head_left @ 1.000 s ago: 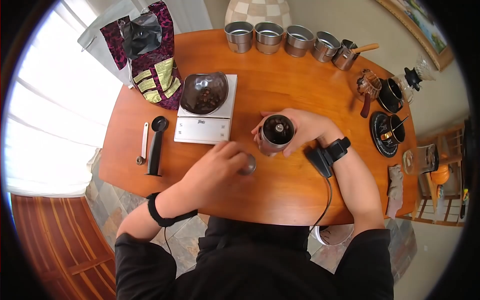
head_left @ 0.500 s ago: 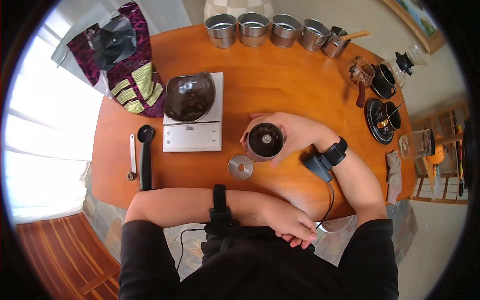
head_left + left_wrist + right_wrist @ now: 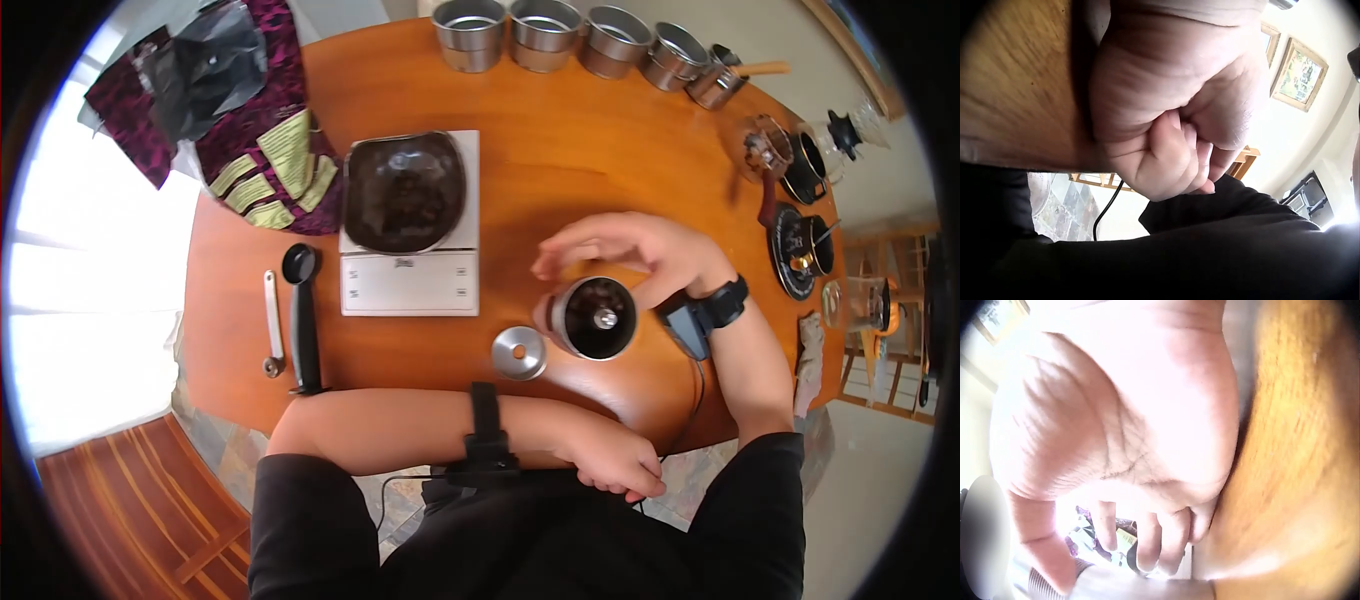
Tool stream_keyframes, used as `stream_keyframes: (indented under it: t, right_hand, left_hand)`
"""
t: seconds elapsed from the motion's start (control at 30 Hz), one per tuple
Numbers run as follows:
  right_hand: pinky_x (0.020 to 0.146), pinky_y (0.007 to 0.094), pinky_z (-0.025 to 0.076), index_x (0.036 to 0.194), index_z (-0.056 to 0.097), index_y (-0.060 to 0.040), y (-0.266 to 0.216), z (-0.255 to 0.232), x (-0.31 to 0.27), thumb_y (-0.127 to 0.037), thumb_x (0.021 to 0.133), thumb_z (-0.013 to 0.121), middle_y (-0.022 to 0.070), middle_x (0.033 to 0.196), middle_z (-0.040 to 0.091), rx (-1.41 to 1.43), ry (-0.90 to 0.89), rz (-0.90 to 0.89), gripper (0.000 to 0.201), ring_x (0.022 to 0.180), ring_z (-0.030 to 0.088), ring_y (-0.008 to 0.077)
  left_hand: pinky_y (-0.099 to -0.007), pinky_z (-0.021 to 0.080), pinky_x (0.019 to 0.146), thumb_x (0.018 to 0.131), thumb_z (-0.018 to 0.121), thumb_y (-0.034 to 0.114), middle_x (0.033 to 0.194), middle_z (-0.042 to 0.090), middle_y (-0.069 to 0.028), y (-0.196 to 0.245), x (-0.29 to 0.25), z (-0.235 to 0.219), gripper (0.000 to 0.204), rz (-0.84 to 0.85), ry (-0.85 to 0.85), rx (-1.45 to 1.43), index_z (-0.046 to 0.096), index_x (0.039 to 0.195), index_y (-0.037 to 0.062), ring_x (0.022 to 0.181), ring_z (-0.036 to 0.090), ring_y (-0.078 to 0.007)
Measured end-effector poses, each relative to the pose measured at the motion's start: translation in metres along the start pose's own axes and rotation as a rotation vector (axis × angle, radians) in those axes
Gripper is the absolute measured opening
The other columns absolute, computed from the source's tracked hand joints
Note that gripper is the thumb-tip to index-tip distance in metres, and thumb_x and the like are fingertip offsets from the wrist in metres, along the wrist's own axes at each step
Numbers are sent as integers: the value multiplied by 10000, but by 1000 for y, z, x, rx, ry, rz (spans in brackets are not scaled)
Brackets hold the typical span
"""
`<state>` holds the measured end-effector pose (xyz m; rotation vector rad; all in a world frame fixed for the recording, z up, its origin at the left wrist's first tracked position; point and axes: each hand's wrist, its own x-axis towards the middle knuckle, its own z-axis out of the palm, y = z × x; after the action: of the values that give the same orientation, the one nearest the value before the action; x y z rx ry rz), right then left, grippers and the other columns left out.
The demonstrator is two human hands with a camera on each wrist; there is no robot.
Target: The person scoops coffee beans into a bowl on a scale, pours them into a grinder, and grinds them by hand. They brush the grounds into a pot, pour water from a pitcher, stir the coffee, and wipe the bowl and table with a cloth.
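Observation:
My right hand (image 3: pixel 655 255) is beside the steel grinder (image 3: pixel 597 318), its fingers spread apart beyond the far side. The grinder stands with its top uncovered and dark contents around a central shaft. In the right wrist view the thumb is next to the grinder's body (image 3: pixel 1141 584), and whether it touches cannot be told. A round metal disc (image 3: pixel 519 353) with a centre hole lies left of the grinder. At the table's front edge my left hand (image 3: pixel 615 462) has its fingers curled; the left wrist view shows the fingers (image 3: pixel 1169 162) folded toward the palm, with nothing visible in them.
A dark bowl (image 3: pixel 405 193) sits on a white scale (image 3: pixel 410 285). Left of it are a black scoop (image 3: pixel 303 320), a small spoon (image 3: pixel 271 320) and a purple bag (image 3: pixel 265 150). Several metal cups (image 3: pixel 543 35) line the back; a glass server (image 3: pixel 768 150) and black cups are at right.
My left hand let go of the disc onto the table and moved right to the front edge. My right hand's fingers loosened and came away from the grinder. The head view shifted.

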<state>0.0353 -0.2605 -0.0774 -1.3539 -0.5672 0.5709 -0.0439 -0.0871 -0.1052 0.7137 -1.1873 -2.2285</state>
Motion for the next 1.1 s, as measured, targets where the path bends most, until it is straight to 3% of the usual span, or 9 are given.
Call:
stream_keyframes:
  t: [0.1, 0.23, 0.37, 0.47, 0.63, 0.7, 0.87, 0.97, 1.1]
  right_hand:
    - [1021, 361, 449, 1382, 438, -10, -6, -4, 7, -104, 865, 670, 141, 1227, 587, 120, 184, 21, 574, 1166, 553, 214]
    - [715, 241, 471, 1343, 469, -41, -40, -3, 46, -254, 966, 570, 56, 939, 666, -92, 313, 120, 445, 820, 619, 116]
    - [605, 212, 441, 1276, 498, -37, -42, 0, 96, -384, 964, 560, 29, 844, 646, -457, 499, 347, 470, 711, 609, 88]
    - [540, 199, 426, 1250, 508, -40, -41, -4, 120, -406, 956, 570, 38, 826, 650, -410, 380, 475, 474, 658, 622, 89]
    - [523, 213, 475, 1176, 540, -7, -33, -9, 132, -252, 901, 619, 81, 863, 666, -284, 292, 441, 376, 662, 660, 125]
    - [532, 216, 517, 1148, 546, 10, -38, -9, 129, -127, 864, 587, 80, 874, 651, -251, 360, 427, 318, 655, 656, 125]
    - [514, 203, 532, 1137, 550, 21, -58, -15, 80, -93, 848, 563, 86, 888, 632, -82, 556, 286, 311, 624, 643, 116]
    - [486, 200, 527, 1204, 526, 31, -83, -9, 38, -100, 851, 554, 97, 904, 631, -86, 745, 198, 377, 604, 647, 123]
    - [417, 217, 531, 1326, 422, 51, -97, 2, -8, -107, 851, 608, 132, 943, 655, -86, 814, 104, 534, 542, 655, 143]
  left_hand:
    - [-291, 402, 530, 978, 428, 417, 635, 465, -5, -3, 5, 1, 459, 26, -31, 126, 596, 759, 51, 582, 458, -132]
    - [-280, 376, 480, 970, 448, 422, 615, 440, 9, 5, -1, 3, 443, -32, -52, 101, 587, 761, 58, 543, 432, -117]
    - [-252, 301, 411, 960, 469, 414, 585, 378, 44, 10, -6, 4, 412, -42, -58, 45, 553, 743, 74, 474, 351, -84]
    - [-240, 275, 401, 958, 474, 408, 578, 351, 59, 9, -7, 4, 401, -28, -52, 29, 538, 738, 79, 463, 324, -74]
    - [-236, 269, 407, 957, 481, 407, 584, 342, 64, 7, -7, 3, 392, -13, -81, 9, 534, 744, 81, 471, 320, -72]
    - [-244, 283, 417, 962, 472, 413, 593, 359, 54, 7, -6, 2, 399, -48, -86, 20, 538, 748, 83, 483, 329, -77]
    - [-277, 349, 475, 973, 446, 419, 613, 421, 23, 4, 0, 0, 424, -64, -111, 94, 573, 775, 66, 539, 402, -111]
    - [-298, 380, 529, 978, 435, 417, 623, 449, 8, 2, 2, -1, 437, -29, -90, 158, 588, 794, 51, 582, 436, -126]
    - [-302, 391, 575, 993, 420, 414, 637, 468, -2, 5, 1, -1, 447, -62, -101, 156, 594, 815, 43, 612, 453, -131]
